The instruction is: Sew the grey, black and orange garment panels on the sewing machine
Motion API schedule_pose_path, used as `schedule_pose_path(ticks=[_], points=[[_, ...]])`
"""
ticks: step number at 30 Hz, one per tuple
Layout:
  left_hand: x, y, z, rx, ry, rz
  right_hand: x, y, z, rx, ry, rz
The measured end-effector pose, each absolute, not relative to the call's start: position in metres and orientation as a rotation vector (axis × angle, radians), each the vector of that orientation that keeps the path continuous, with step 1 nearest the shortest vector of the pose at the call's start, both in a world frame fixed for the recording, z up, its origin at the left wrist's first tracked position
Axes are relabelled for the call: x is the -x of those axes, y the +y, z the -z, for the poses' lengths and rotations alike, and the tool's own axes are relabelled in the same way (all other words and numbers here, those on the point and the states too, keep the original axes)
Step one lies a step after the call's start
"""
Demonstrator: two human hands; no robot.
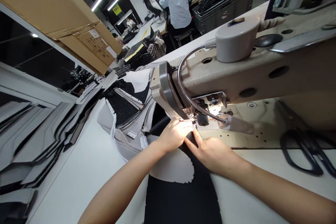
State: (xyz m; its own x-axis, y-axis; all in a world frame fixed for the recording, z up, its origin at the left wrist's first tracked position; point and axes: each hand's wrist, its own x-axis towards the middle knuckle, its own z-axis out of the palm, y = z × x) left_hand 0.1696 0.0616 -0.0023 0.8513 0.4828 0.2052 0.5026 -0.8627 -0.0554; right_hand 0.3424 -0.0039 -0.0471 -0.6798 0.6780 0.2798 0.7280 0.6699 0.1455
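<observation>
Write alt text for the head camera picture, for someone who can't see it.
A person's left hand and right hand rest on black material with a pale grey piece on top, close to the lit end of a sewing machine. Scissors lie at right, layered grey pieces at left; behind, someone in a light-blue shirt sits.

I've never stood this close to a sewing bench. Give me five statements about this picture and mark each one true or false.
1. The left hand is beside the sewing machine's stitching area. True.
2. The scissors lie left of both hands. False: the scissors lie to the right of the right hand.
3. A pale piece lies over black material. True.
4. The stitching area is dark. False: bright light shines there.
5. The person in the light shirt faces the camera. False: that person sits with their back toward it.
</observation>
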Motion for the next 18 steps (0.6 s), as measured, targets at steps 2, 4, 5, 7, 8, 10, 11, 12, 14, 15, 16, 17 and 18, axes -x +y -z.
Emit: schedule_pose_path(ticks=[2, 4, 5, 7, 8, 10, 11, 12, 14, 15, 16, 17, 18], points=[[-0.173, 0.062, 0.004, 2.899, -0.779, 0.270, -0.342, -0.004, 0.048, 1.184, -2.616, 0.312], [-0.175, 0.061, 0.006, 2.890, -0.803, 0.240, -0.341, -0.005, 0.051, 1.162, -2.532, 0.340], [-0.176, 0.061, 0.007, 2.888, -0.816, 0.221, -0.341, -0.006, 0.052, 1.130, -2.485, 0.390], [-0.178, 0.060, 0.009, 2.875, -0.838, 0.189, -0.341, -0.008, 0.056, 1.070, -2.399, 0.498], [-0.179, 0.060, 0.010, 2.866, -0.843, 0.169, -0.341, -0.008, 0.057, 1.059, -2.368, 0.532], [-0.182, 0.058, 0.012, 2.838, -0.852, 0.118, -0.340, -0.008, 0.057, 1.084, -2.347, 0.540], [-0.184, 0.057, 0.013, 2.820, -0.861, 0.089, -0.340, -0.007, 0.057, 1.103, -2.357, 0.526], [-0.186, 0.057, 0.013, 2.800, -0.873, 0.067, -0.339, -0.007, 0.056, 1.121, -2.372, 0.510], [-0.190, 0.056, 0.014, 2.769, -0.883, 0.047, -0.339, -0.006, 0.053, 1.141, -2.418, 0.481], [-0.192, 0.055, 0.015, 2.759, -0.878, 0.047, -0.339, -0.006, 0.052, 1.140, -2.445, 0.468], [-0.193, 0.055, 0.015, 2.757, -0.859, 0.044, -0.339, -0.006, 0.052, 1.135, -2.472, 0.451], [-0.194, 0.055, 0.015, 2.756, -0.834, 0.043, -0.340, -0.006, 0.052, 1.128, -2.499, 0.430], [-0.194, 0.054, 0.014, 2.757, -0.810, 0.040, -0.342, -0.006, 0.053, 1.118, -2.522, 0.400]])
